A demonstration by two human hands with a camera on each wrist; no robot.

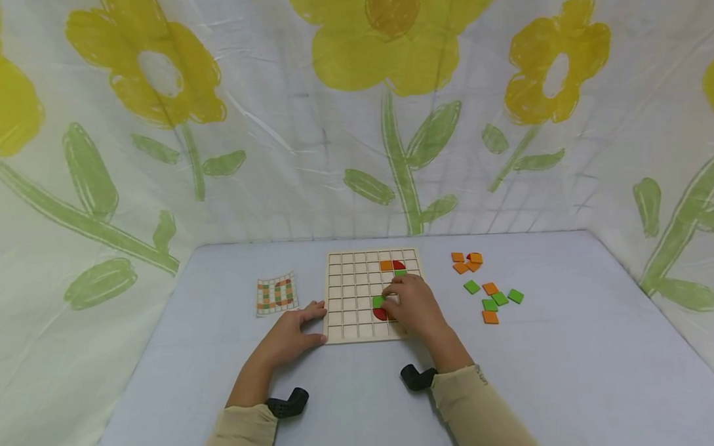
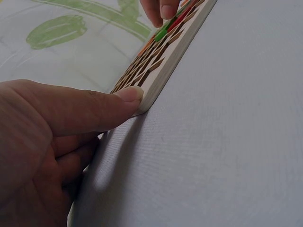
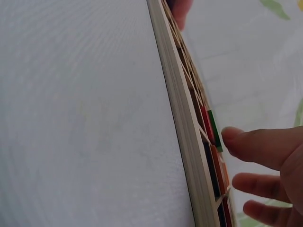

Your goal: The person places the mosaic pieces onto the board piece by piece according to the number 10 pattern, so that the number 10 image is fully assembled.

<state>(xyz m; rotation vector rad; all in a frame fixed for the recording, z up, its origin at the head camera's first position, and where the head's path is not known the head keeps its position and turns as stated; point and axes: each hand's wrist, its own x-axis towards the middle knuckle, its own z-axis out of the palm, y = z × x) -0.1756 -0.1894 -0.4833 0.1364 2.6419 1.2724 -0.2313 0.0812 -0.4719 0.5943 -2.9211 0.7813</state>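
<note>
A wooden grid board (image 1: 351, 308) lies on the table, with orange, green and red pieces in some of its squares. My left hand (image 1: 291, 335) rests against the board's left side, its thumb (image 2: 128, 97) straight on the near left corner. My right hand (image 1: 416, 307) is over the board's right half, fingertips right at a green square tile (image 1: 378, 302). In the right wrist view the thumb (image 3: 236, 139) is beside that tile, apart from the other fingers. Rounded red pieces (image 1: 380, 314) sit just below it. Farther back are an orange tile (image 1: 386, 265) and another red piece (image 1: 398, 265).
A pattern card (image 1: 276, 294) with a coloured grid lies left of the board. Right of the board are loose green tiles (image 1: 515, 296) and orange tiles (image 1: 490, 317), with a small orange cluster (image 1: 460, 268) farther back. A flower-printed curtain (image 1: 264, 180) hangs behind.
</note>
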